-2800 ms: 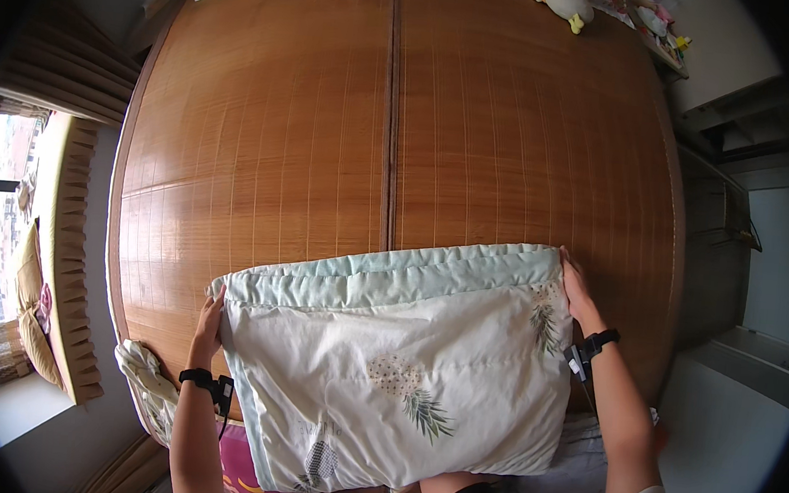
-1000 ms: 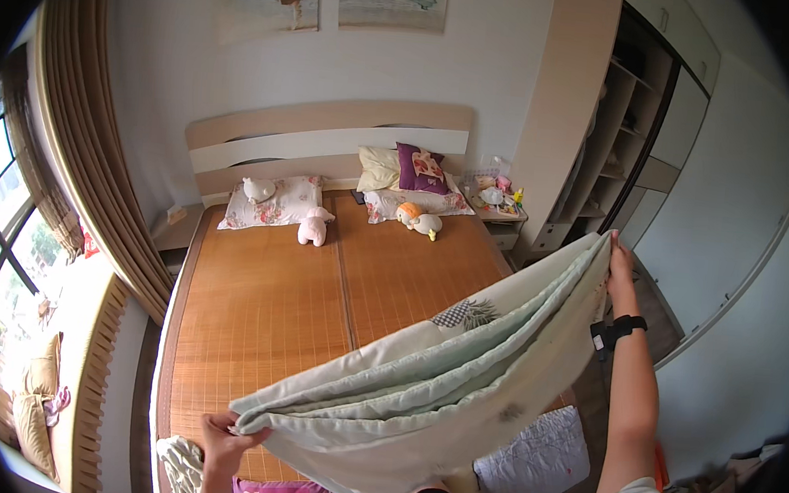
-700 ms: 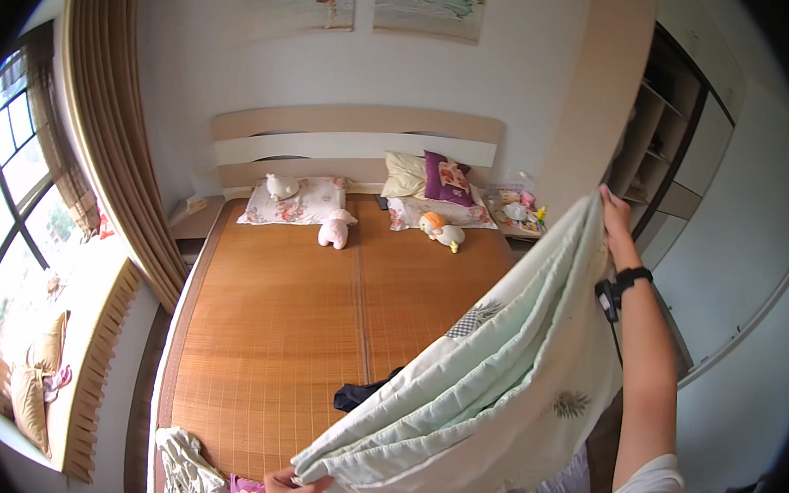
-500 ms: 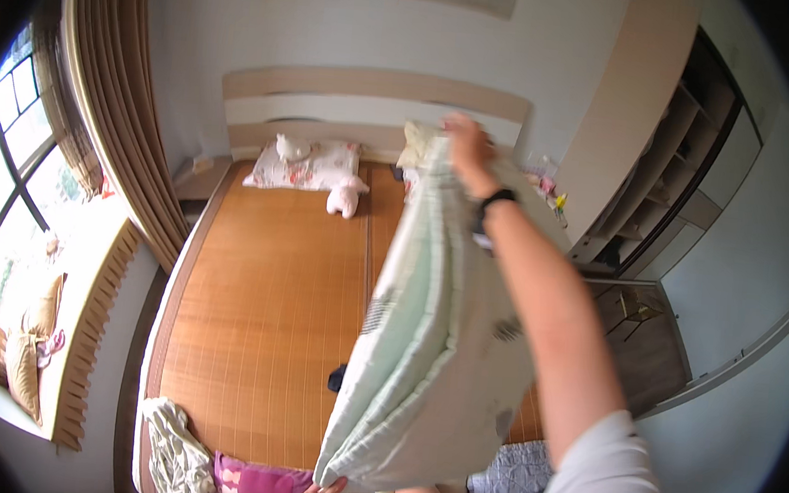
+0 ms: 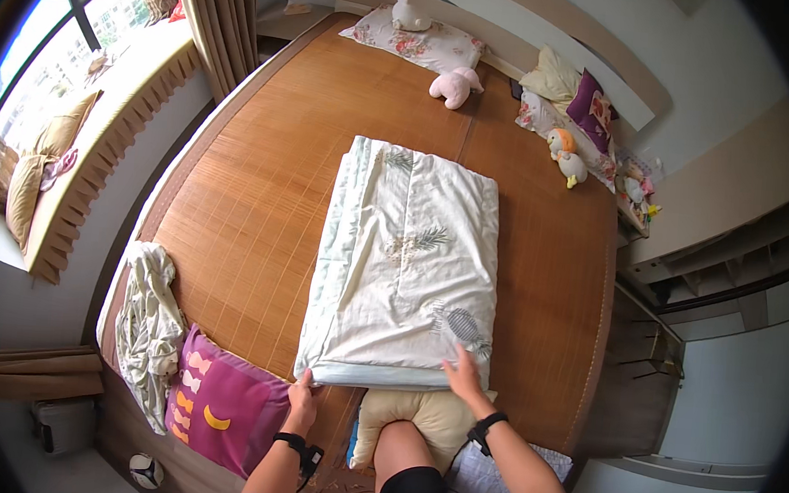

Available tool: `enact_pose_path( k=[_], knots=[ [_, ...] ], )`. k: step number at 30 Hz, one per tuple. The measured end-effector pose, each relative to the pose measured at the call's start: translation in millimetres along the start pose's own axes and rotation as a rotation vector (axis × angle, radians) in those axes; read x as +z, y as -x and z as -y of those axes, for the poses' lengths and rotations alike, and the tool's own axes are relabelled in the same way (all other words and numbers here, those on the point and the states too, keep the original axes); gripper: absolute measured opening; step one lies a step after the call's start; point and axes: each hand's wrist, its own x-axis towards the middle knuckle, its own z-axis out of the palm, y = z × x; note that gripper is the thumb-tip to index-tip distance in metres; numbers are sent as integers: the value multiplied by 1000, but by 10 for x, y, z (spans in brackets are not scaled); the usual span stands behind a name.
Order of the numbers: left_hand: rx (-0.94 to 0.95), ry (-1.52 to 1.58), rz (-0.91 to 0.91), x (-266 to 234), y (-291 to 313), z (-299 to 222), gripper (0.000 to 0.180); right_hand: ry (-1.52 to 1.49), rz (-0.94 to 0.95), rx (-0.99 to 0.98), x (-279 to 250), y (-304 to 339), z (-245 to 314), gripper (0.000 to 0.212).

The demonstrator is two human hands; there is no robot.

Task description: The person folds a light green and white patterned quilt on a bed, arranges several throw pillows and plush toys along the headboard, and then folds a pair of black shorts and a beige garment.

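A folded white quilt (image 5: 403, 256) with a green leaf print and a pale green edge lies flat on the brown bed mat (image 5: 249, 207) in front of me. My left hand (image 5: 303, 401) is closed on the quilt's near left corner. Over the near right edge of the quilt is my right hand (image 5: 466, 378), fingers apart and holding nothing; whether they touch the cloth I cannot tell. A cream cushion (image 5: 427, 416) is under my bent knee, just short of the quilt.
A purple cushion (image 5: 229, 400) and a crumpled white cloth (image 5: 150, 320) lie at the near left. Floral pillows (image 5: 410, 44), a pink plush toy (image 5: 455, 86) and a duck-like plush (image 5: 568, 158) rest near the headboard (image 5: 522, 34). A grey cushion (image 5: 510, 487) is at the near right.
The quilt, lifted up by my right hand before, now lies flat and folded on the mat. My right hand has let go and come down toward me. My left hand stays at the corner.
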Motion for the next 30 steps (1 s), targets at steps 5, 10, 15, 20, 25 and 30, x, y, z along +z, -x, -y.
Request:
enact_pose_path(
  k=[5, 10, 15, 20, 25, 30],
  knots=[
    [51, -54, -19, -312, 26, 5, 32, -310, -245, 474, 142, 52, -632, 84],
    [115, -481, -282, -42, -103, 37, 62, -325, -62, 650, 28, -25, -807, 108],
    [15, -742, 40, 115, -82, -286, 43, -330, 198, 769, -351, -116, -532, 111],
    [226, -1058, 123, 68, 195, -868, 34, -384, 191, 590, -1060, -50, 66, 91],
    [243, -760, 213, 605, 1182, -1246, 33, -541, 98, 323, -2165, 248, 291, 68],
    [210, -820, 99, 1969, 3129, -3227, 46, -440, 29, 412, -4293, 338, 1895, 60]
  ],
)
